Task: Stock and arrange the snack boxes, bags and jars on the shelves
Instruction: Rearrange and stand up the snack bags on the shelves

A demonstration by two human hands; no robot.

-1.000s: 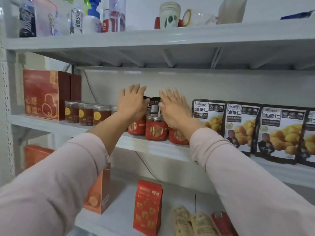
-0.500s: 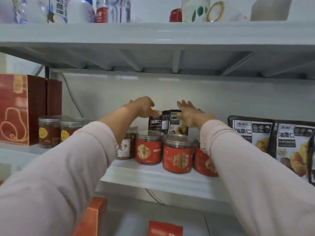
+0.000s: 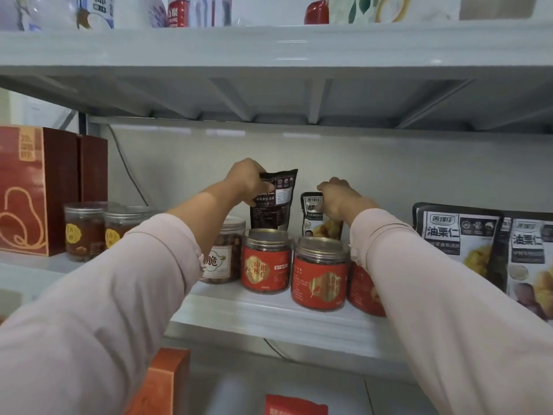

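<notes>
Here, L hand (image 3: pixel 246 178) grips black bag (image 3: pixel 273 202), R hand (image 3: pixel 338 199) pinches 2nd bag (image 3: pixel 311 214) behind red jars (image 3: pixel 320 274), prob. to stand them upright at shelf (image 3: pixel 269 313) back.

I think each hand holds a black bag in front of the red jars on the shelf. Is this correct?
Almost. In the head view the left hand holds one black bag and the right hand another bag, both behind the red jars on the shelf, not in front.

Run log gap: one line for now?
left hand holds black plastic snack bag | right hand holds black chestnut-picture bag | behind red-labelled clear jars
</notes>
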